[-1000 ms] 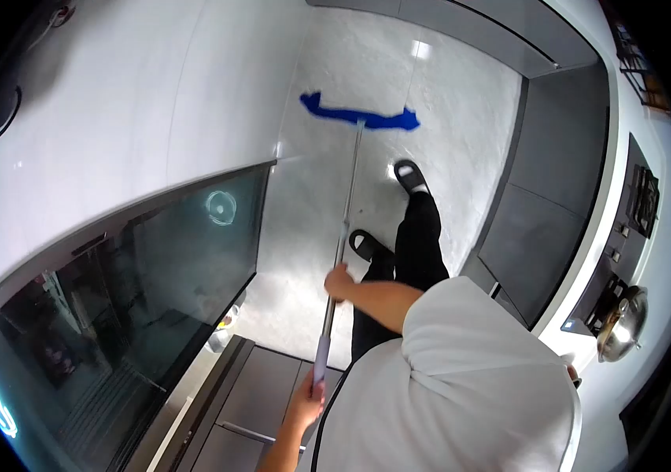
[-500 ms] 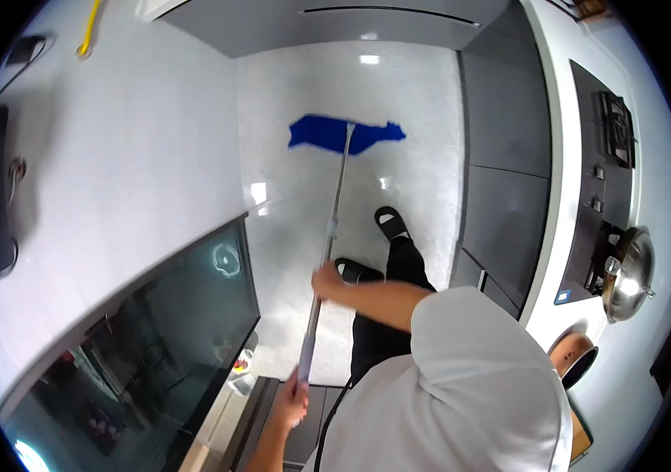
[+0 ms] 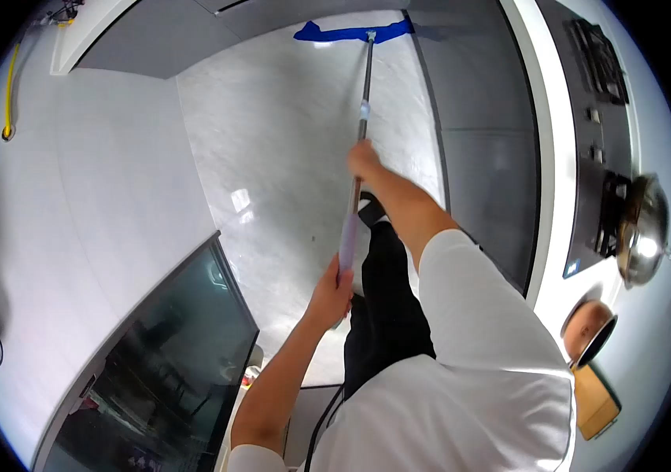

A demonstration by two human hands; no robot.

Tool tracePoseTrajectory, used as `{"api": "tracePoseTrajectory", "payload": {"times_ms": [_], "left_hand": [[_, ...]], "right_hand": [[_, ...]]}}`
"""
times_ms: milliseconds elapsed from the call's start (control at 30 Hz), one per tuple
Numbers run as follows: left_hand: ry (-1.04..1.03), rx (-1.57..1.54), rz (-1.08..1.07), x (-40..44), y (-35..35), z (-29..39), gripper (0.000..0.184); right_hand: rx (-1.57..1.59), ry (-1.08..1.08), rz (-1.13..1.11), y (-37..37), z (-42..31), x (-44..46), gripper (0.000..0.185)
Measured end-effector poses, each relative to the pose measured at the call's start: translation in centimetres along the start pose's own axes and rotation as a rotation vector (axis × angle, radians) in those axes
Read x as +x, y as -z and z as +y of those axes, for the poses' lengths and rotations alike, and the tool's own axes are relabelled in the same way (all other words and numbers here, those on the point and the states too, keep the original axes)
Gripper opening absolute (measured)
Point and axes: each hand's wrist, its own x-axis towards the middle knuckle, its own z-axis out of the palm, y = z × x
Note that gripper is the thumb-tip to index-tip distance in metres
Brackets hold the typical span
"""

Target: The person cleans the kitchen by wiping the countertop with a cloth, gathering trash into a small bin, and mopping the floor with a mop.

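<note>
A mop with a long metal pole (image 3: 367,79) and a flat blue head (image 3: 339,34) reaches away from me over the pale floor (image 3: 272,141). Its head lies at the far edge of the floor, against the grey cabinets. My right hand (image 3: 364,160) is wrapped round the middle of the pole. Lower down, my left hand (image 3: 331,295) grips the pale purple handle (image 3: 347,236) near its end. One dark slipper (image 3: 371,211) shows just below my right hand.
Grey cabinets (image 3: 485,157) line the right side under a stove (image 3: 587,134) with a metal wok (image 3: 644,232). A copper-coloured pan (image 3: 587,326) and a wooden board (image 3: 593,401) lie nearer. A dark glass door (image 3: 162,377) stands at the lower left.
The mop head has moved away from me to the cabinets at the far end. Both hands have moved forward with the pole, still gripping it, and the view has shifted.
</note>
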Motion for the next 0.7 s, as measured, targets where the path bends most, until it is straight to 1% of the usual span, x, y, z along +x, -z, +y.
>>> {"api": "tracePoseTrajectory", "payload": {"times_ms": [33, 100, 167, 267, 367, 400, 467, 500, 567, 633, 667, 700], "left_hand": [[0.034, 0.016, 0.01, -2.7, 0.0, -2.9, 0.055], [0.093, 0.117, 0.028, -7.8, 0.6, -9.7, 0.056], [0.148, 0.159, 0.05, -14.2, 0.7, -16.3, 0.055], [0.136, 0.269, 0.064, -25.2, 0.4, -26.5, 0.056], [0.062, 0.353, 0.077, -36.3, 1.1, -36.1, 0.053], [0.065, 0.248, 0.067, -41.1, 2.0, -44.5, 0.05], [0.103, 0.135, 0.054, -44.9, 3.1, -51.9, 0.047], [0.14, 0.126, 0.049, -45.7, 3.1, -52.1, 0.047], [0.213, 0.109, 0.032, -47.1, 2.8, -51.7, 0.047], [0.307, 0.085, 0.007, -50.0, 1.3, -49.0, 0.047], [0.525, -0.039, 0.123, -47.6, -0.9, -36.6, 0.047], [0.458, -0.04, 0.096, -44.8, -1.0, -36.0, 0.047]], "right_hand": [[0.021, -0.024, 0.016, -2.6, -3.6, -2.0, 0.013], [0.073, 0.009, -0.116, -5.5, -10.5, -6.8, 0.016], [0.126, 0.086, -0.211, -8.2, -18.7, -13.6, 0.019], [0.178, 0.22, -0.337, -11.3, -30.8, -25.0, 0.025], [0.217, 0.363, -0.452, -11.1, -40.4, -35.7, 0.032], [0.223, 0.429, -0.492, -9.7, -42.4, -39.0, 0.034], [0.263, 0.562, -0.534, -6.4, -45.0, -44.3, 0.04], [0.273, 0.595, -0.544, -6.3, -46.4, -46.1, 0.044], [0.29, 0.519, -0.434, -7.6, -47.9, -47.6, 0.04], [0.338, 0.334, -0.271, -10.6, -48.6, -47.4, 0.033], [0.343, 0.277, -0.207, -11.7, -47.9, -46.7, 0.028], [0.334, 0.237, -0.142, -12.4, -45.9, -45.0, 0.023]]}}
